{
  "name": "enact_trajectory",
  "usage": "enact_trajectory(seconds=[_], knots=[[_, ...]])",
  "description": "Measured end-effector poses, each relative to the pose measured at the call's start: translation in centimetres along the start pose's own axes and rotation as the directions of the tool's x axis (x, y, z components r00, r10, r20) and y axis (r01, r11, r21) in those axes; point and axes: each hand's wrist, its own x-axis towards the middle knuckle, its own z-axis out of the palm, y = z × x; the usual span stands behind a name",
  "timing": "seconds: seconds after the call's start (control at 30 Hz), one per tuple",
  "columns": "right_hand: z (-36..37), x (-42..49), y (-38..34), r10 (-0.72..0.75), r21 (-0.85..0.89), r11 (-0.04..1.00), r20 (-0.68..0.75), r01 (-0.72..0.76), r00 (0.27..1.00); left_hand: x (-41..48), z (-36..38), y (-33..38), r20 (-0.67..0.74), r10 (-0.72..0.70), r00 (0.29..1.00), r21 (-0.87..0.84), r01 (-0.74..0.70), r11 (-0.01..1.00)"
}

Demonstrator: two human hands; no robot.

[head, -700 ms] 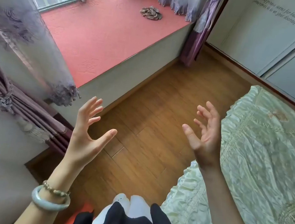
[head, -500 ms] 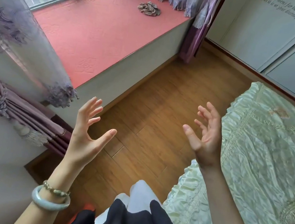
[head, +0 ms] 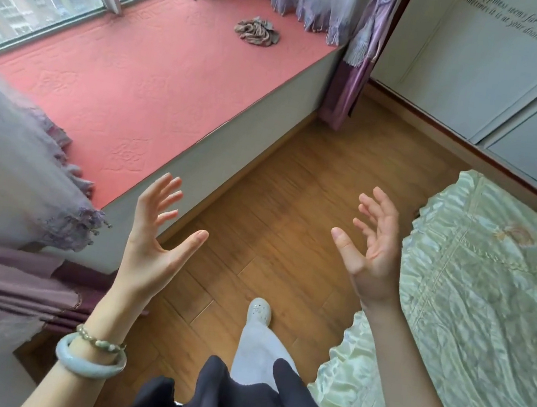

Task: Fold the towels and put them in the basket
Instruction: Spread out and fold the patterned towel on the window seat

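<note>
My left hand (head: 156, 232) and my right hand (head: 369, 248) are raised in front of me over the wooden floor (head: 277, 225), palms facing each other, fingers spread, holding nothing. A crumpled brownish cloth (head: 257, 31) lies on the far part of the red window seat (head: 132, 80). No folded towel and no basket show in this view.
A bed with a pale green satin cover (head: 487, 303) is on the right. Purple curtains (head: 0, 283) hang at the left and at the far corner (head: 356, 60). White wardrobe doors (head: 506, 71) stand behind the bed. My foot in a white shoe (head: 259, 309) steps on the floor.
The view has shifted forward along the floor beside the bed, and one leg has stepped ahead. Both hands stay raised and open in the same pose.
</note>
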Motion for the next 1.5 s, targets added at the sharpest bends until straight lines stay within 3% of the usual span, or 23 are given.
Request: enact_trajectory(seconds=[0.63,1.17,1.5], knots=[[0.6,26.3,5.5,0.022,-0.031,0.999,0.061,-0.02,0.998,24.6,10.5,-2.8,-0.038,-0.036,0.999,-0.023,0.035,0.999],[7.5,52.1,7.7,-0.016,-0.009,1.0,0.025,0.016,1.0,51.6,14.5,-7.6,-0.006,0.021,1.0,-0.04,-0.021,0.999],[9.5,63.4,9.8,0.006,-0.011,1.0,0.066,-0.005,0.998,60.9,17.2,-9.7,-0.024,-0.035,0.999,-0.02,0.035,0.999]])
